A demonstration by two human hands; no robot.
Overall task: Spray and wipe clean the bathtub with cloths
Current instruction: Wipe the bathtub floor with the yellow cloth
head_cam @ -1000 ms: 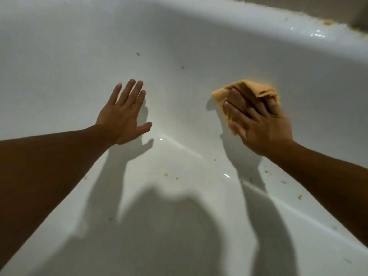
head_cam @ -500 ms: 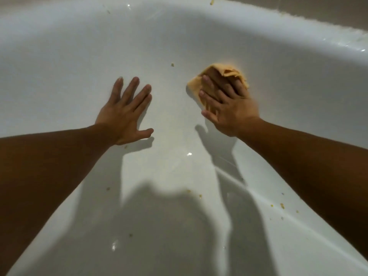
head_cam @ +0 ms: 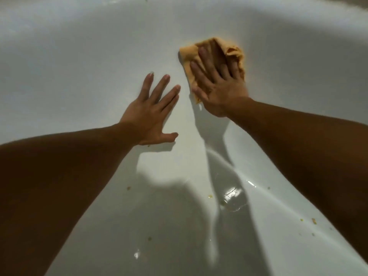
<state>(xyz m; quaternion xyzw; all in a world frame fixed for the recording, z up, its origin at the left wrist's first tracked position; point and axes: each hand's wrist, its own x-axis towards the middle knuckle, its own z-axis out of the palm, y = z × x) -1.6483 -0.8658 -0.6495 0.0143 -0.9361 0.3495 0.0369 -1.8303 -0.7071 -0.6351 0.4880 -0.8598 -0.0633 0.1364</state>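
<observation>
The white bathtub (head_cam: 79, 56) fills the view, seen from inside toward its curved far wall. My right hand (head_cam: 217, 84) lies flat with straight fingers on an orange cloth (head_cam: 189, 54) and presses it against the wall. Part of the cloth is hidden under my palm. My left hand (head_cam: 151, 114) is spread flat on the tub wall, just left of the cloth, holding nothing.
Small yellowish crumbs (head_cam: 314, 221) dot the tub floor at the right and near the middle (head_cam: 128, 188). A wet patch (head_cam: 232, 200) shines on the floor below my right arm. My shadow darkens the lower part of the tub.
My right hand has slid the cloth leftward along the wall, close to my left hand. The left hand stays flat on the wall. The view has shifted left.
</observation>
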